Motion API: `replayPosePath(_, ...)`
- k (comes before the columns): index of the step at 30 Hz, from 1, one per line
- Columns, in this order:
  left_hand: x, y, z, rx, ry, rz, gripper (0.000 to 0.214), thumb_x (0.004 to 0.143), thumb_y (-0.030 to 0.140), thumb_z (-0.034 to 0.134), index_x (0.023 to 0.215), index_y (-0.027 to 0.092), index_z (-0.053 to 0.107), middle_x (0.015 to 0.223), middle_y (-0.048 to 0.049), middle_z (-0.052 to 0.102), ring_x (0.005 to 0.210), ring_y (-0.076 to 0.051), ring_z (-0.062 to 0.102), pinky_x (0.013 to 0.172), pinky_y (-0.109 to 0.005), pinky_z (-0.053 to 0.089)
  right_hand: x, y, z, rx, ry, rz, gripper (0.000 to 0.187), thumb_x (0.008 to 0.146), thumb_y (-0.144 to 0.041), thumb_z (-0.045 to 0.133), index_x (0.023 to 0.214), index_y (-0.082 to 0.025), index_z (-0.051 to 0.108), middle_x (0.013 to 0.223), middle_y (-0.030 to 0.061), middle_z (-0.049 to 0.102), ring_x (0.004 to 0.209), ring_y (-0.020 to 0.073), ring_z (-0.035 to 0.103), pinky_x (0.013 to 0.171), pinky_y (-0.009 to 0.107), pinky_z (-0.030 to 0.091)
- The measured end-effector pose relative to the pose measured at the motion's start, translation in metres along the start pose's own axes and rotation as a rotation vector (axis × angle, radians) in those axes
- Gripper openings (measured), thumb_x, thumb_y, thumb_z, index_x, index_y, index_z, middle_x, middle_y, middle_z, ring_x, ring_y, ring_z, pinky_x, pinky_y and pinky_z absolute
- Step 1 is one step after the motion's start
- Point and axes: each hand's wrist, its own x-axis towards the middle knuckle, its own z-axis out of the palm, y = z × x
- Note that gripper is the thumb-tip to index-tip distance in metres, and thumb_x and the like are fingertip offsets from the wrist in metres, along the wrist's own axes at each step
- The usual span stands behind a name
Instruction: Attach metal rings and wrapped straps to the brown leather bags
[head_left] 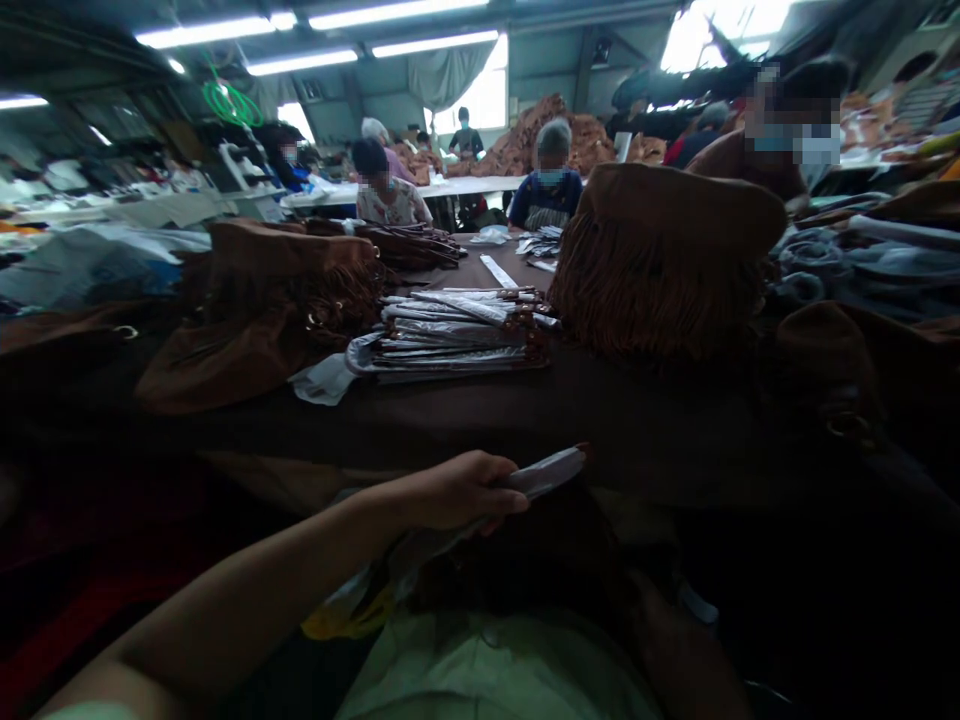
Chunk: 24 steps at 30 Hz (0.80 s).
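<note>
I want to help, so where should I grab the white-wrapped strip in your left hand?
Probably pinch the white-wrapped strip near its free brown-tipped end, coming from the far right. That end sticks out rightward past the left hand, which grips the strip further back. It looks narrow, so thumb and finger should do.

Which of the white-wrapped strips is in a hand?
The white-wrapped strip in the left hand; those in the stack lie on the dark tabletop ahead.
</note>
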Motion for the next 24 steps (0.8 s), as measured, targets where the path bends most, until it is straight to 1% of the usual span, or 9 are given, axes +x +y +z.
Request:
replayPosePath(2,-0.011,0.017,-0.014,-0.030,-0.006,0.010,0.036,0.083,0.049,0.058,0.092,0.014,0.055,0.059,0.0053,0.051,0.045,-0.006,0.041,0.041,-0.016,0.030,0.009,-0.012,-0.022,0.081,0.061,0.034,0.040,0.081,-0.037,0.046,0.109,-0.018,0.066,0.110,0.0149,0.070,0.094,0.0299,0.068,0.078,0.038,0.053)
replayPosePath(3,-0.016,0.028,-0.021,-0.046,-0.017,0.010,0.036,0.082,0.048,0.059,0.094,0.014,0.056,0.058,0.0056,0.050,0.044,-0.005,0.039,0.040,-0.016,0.029,0.014,-0.021,-0.036,0.140,0.038,0.065,0.039,0.081,-0.042,0.048,0.106,-0.020,0.067,0.106,0.0124,0.071,0.092,0.0289,0.068,0.077,0.037,0.054)
replayPosePath(5,-0.026,0.052,-0.034,-0.075,-0.051,0.014,0.035,0.082,0.046,0.061,0.096,0.014,0.057,0.055,0.0061,0.050,0.041,-0.005,0.037,0.038,-0.015,0.027,0.028,-0.040,-0.064,0.341,-0.110,0.104,0.034,0.080,-0.049,0.053,0.096,-0.024,0.070,0.094,0.0066,0.073,0.083,0.0243,0.069,0.069,0.030,0.054)
replayPosePath(8,-0.027,0.075,-0.043,-0.073,-0.116,0.023,0.033,0.082,0.044,0.062,0.097,0.015,0.059,0.054,0.0058,0.050,0.041,-0.005,0.037,0.038,-0.015,0.027,0.051,-0.062,-0.090,0.670,-0.156,0.229,0.035,0.071,-0.055,0.066,0.082,-0.022,0.072,0.081,0.0047,0.072,0.075,0.0211,0.066,0.063,0.025,0.051)
replayPosePath(11,-0.011,0.069,-0.039,-0.031,-0.197,-0.044,0.035,0.078,0.048,0.065,0.089,0.016,0.058,0.054,0.0055,0.050,0.042,-0.006,0.040,0.039,-0.016,0.030,0.073,-0.066,-0.085,0.949,-0.111,0.405,0.038,0.062,-0.052,0.077,0.080,-0.019,0.073,0.068,0.0017,0.068,0.055,0.0126,0.056,0.048,0.021,0.043)
replayPosePath(15,0.018,0.037,-0.028,-0.016,-0.243,-0.097,0.041,0.073,0.055,0.067,0.079,0.017,0.054,0.052,0.0060,0.049,0.041,-0.007,0.038,0.038,-0.018,0.029,0.087,-0.058,-0.061,1.194,-0.124,0.543,0.043,0.050,-0.043,0.086,0.084,-0.019,0.074,0.067,-0.0006,0.066,0.052,0.0083,0.051,0.047,0.019,0.040)
replayPosePath(19,0.033,0.019,-0.023,-0.023,-0.298,-0.100,0.041,0.073,0.055,0.067,0.082,0.017,0.055,0.054,0.0062,0.050,0.042,-0.007,0.039,0.040,-0.018,0.029,0.089,-0.052,-0.048,1.320,-0.130,0.461,0.042,0.063,-0.050,0.079,0.091,-0.020,0.073,0.074,0.0005,0.067,0.054,0.0080,0.051,0.048,0.019,0.040)
replayPosePath(22,0.038,0.020,-0.024,0.022,-0.345,-0.119,0.035,0.076,0.051,0.065,0.084,0.018,0.056,0.055,0.0062,0.049,0.043,-0.007,0.040,0.043,-0.018,0.031,0.092,-0.050,-0.046,1.284,-0.126,0.392,0.042,0.071,-0.055,0.072,0.093,-0.019,0.072,0.065,-0.0014,0.062,0.052,0.0090,0.050,0.049,0.020,0.040)
replayPosePath(24,0.040,0.026,-0.024,0.159,-0.352,-0.144,0.030,0.080,0.048,0.060,0.085,0.019,0.057,0.058,0.0047,0.051,0.046,-0.009,0.045,0.046,-0.020,0.034,0.094,-0.049,-0.045,1.212,-0.127,0.369,0.040,0.070,-0.056,0.071,0.085,-0.018,0.072,0.059,-0.0025,0.059,0.054,0.0109,0.052,0.051,0.021,0.041)
